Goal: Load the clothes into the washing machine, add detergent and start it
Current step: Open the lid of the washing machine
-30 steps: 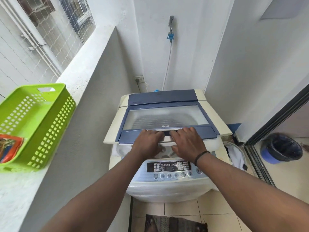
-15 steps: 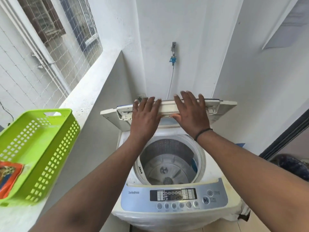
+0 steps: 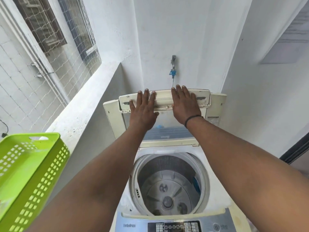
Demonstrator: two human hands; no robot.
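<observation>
A white top-loading washing machine (image 3: 222,215) stands below me with its folding lid (image 3: 163,97) raised upright against the back wall. My left hand (image 3: 143,111) and my right hand (image 3: 184,104) lie flat on the lid's upper panel, fingers spread and pressing, not gripping. A black band circles my right wrist. The drum (image 3: 167,186) is exposed, and only its grey pulsator shows at the bottom. The control panel (image 3: 175,226) with its buttons sits at the near edge. No clothes or detergent are in view.
A lime-green perforated basket (image 3: 30,173) sits on the concrete ledge (image 3: 80,114) to my left, below a netted window. A tap with a blue fitting (image 3: 173,64) and its hose hang on the wall behind the lid. White walls close in behind and at right.
The lid went from nearly closed to fully upright, and the drum came into view. Both hands rose with it and now lie flat on its panel.
</observation>
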